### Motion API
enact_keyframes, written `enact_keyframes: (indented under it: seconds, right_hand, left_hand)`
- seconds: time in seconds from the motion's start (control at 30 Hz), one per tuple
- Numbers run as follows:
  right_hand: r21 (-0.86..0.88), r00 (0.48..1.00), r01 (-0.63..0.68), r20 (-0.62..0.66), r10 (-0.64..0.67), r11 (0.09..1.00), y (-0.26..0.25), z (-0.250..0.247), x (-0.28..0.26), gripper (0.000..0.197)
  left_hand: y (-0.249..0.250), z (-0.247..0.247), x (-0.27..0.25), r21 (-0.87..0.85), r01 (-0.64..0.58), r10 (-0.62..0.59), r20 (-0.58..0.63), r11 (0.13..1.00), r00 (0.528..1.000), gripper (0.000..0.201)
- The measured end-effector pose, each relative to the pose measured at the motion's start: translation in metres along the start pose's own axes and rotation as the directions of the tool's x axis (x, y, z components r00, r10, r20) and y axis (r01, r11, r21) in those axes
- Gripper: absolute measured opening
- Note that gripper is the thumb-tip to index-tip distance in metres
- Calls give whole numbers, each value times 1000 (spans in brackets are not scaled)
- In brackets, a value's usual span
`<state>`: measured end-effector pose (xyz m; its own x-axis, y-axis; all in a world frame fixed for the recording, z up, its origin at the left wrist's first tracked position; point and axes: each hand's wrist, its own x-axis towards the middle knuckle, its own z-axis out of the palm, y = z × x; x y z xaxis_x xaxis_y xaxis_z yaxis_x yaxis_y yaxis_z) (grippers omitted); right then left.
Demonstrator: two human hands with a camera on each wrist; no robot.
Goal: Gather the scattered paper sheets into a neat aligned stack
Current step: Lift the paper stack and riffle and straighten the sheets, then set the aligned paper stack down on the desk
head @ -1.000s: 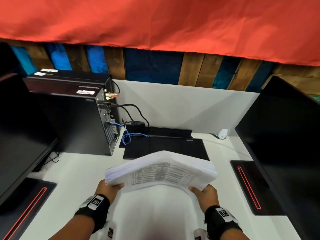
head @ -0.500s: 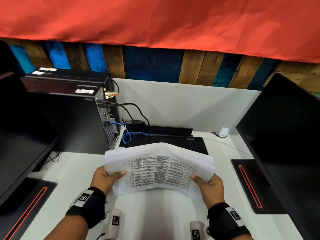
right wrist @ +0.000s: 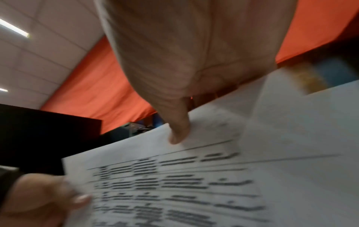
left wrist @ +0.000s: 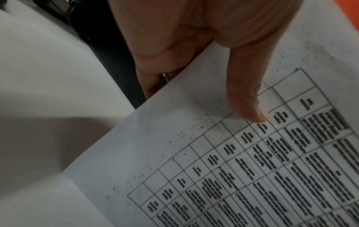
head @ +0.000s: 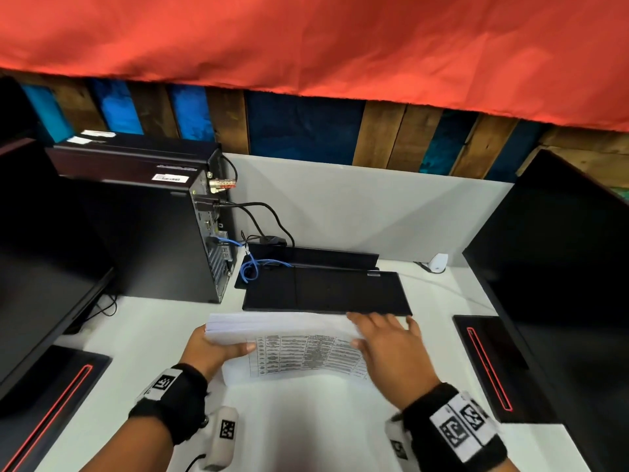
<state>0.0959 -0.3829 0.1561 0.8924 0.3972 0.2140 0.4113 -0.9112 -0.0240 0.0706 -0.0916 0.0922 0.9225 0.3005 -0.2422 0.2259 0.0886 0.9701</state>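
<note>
Thick white stack of printed paper sheets with a table on top (head: 289, 338) sits at the 6 o'clock part of the white surface (head: 143, 335), just in front of a flat black keyboard-like slab (head: 326, 291). Left hand (head: 211, 352) pinches its 9 o'clock edge, thumb on top, fingers underneath. Right hand (head: 391, 349) is spread flat, fingers straight, resting on the 3 o'clock end.

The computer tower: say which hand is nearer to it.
Left. The left hand grips the paper stack just in front of the computer tower; the right hand rests on the stack's far side.
</note>
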Motion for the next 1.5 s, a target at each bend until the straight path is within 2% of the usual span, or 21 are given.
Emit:
enact_keyframes:
  seconds: [0.07,0.17,0.27,0.33,0.4,0.47,0.5,0.53,0.57,0.63,0.67,0.73,0.83,1.0,1.07,1.17,1.27,1.33,1.4,1.43,1.5]
  right_hand:
    - [-38,999,23,-30,-24,999,-27,11,5,55]
    - [-44,995,82,-60,-85,996,-57,14,20,55]
    - [-18,993,119,29,-118,993,-69,3,34,47]
    - [54,997,68,45,-71,996,-68,-6,39,45]
    - [209,999,-22,-19,26,978,-60,-14,40,32]
    - [369,983,-144,-54,175,918,-46,-19,40,22]
    - [481,968,-195,-48,248,855,-39,-20,38,21]
    - [618,950,-231,-22,311,751,-31,-19,36,23]
    - [766,935,-247,26,354,594,-25,-18,34,26]
    - [942,916,-230,126,380,242,-19,-13,27,32]
    - [965,904,-221,148,401,142,-14,-7,22,34]
    - [976,868,-212,170,467,40,-5,4,10,36]
    - [972,823,-232,210,528,-26,7,20,-6,36]
    - [933,801,-349,248,545,87,16,47,-28,37]
    - [921,811,-360,229,538,150,17,54,-30,40]
    - [878,775,-408,189,603,249,25,58,-28,45]
    - [824,753,-455,153,640,338,44,50,-28,28]
    - [712,776,-512,144,614,481,58,41,-34,19]
    - [574,796,-551,144,588,606,68,31,-46,9]
    - [512,796,-573,163,582,640,73,29,-51,6]
    - [411,767,-637,248,592,652,83,31,-60,17]
  left_hand:
    - [-2,0,0,29,-10,10,-4,1000,1000,38]
    - [-1,2,-4,36,-20,20,-11,999,1000,32]
    - [1,4,-7,-9,-27,27,-47,1000,999,29]
    - [4,4,-10,-38,-60,55,-124,997,991,32]
    - [3,1,-10,26,-118,121,-229,993,966,59]
    - [-4,0,-11,-19,-92,85,-239,996,967,104]
    - [-7,2,-12,-105,-61,42,-167,993,985,125]
    - [-6,6,-13,-148,-34,23,-76,988,997,134]
    - [-5,13,-14,-143,-22,26,21,989,999,125]
    - [4,29,-17,-76,-56,68,160,995,985,73]
    - [10,40,-18,-45,-93,99,161,995,982,48]
    - [17,58,-17,-29,-158,160,108,987,981,30]
    - [17,76,-17,-14,-190,190,66,982,979,26]
    - [-7,90,-19,178,-171,145,150,969,978,43]
    - [-8,95,-21,244,-171,134,159,955,978,42]
    - [0,102,-19,306,-174,137,140,936,981,42]
    - [5,111,-19,362,-212,154,185,908,971,44]
    - [4,119,-22,345,-196,119,233,918,965,44]
    - [-2,130,-23,356,-134,32,277,925,960,34]
    - [-8,135,-23,382,-111,-6,292,918,956,28]
    - [-22,147,-24,440,-79,-80,332,895,940,23]
